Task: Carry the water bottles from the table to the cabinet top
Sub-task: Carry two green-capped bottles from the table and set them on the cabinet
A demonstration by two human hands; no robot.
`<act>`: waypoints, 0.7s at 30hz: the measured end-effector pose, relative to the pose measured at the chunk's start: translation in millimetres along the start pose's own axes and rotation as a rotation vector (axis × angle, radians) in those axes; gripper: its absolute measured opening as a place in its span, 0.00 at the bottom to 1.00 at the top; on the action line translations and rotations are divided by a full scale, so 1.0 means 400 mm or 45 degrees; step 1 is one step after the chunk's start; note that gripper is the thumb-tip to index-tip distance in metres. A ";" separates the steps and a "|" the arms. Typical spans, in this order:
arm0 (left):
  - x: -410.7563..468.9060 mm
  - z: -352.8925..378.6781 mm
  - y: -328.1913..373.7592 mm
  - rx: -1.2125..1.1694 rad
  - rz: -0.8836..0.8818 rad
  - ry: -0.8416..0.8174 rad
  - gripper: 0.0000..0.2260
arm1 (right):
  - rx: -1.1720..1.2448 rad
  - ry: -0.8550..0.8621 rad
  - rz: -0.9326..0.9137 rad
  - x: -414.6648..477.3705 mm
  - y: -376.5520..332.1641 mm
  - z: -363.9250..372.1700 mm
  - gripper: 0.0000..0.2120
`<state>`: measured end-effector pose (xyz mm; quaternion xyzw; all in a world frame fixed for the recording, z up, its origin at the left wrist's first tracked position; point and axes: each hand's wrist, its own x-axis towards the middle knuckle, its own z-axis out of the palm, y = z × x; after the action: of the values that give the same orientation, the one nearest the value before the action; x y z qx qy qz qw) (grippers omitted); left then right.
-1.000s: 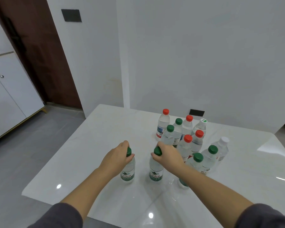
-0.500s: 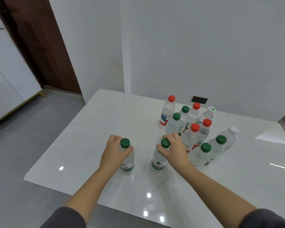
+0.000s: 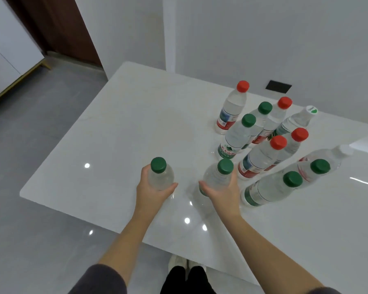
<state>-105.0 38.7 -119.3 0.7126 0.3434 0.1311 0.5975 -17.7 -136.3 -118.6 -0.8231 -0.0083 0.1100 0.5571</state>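
— What have your hands got?

— Your left hand [image 3: 151, 192] is wrapped round a green-capped bottle [image 3: 160, 175] at the lower middle of the frame, fingers curled about its body below the cap. Your right hand [image 3: 223, 192] grips a second green-capped bottle [image 3: 218, 177] just to the right of it, thumb on its near side. Whether either bottle is off the counter [image 3: 115, 134] or resting on it, you cannot tell from here.

— And the rest of the bottles?

— They stand in a cluster at the right of the frame, on the white counter: four red caps, the farthest [image 3: 232, 107] nearest the wall, four more green caps, and two with white caps at the right edge. The cabinet [image 3: 6, 54] shows at the upper left, well apart from the counter.
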 end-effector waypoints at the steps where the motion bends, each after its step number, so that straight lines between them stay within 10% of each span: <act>1: 0.000 0.004 -0.019 -0.013 -0.010 0.007 0.29 | -0.017 0.002 0.019 0.003 0.021 0.005 0.35; 21: -0.039 0.066 -0.143 0.041 -0.214 0.192 0.23 | -0.081 -0.158 0.062 0.013 0.149 -0.001 0.26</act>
<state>-119.7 11.5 -176.4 0.6790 0.4479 0.1282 0.5674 -18.9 -158.5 -173.9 -0.8319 -0.0264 0.1738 0.5263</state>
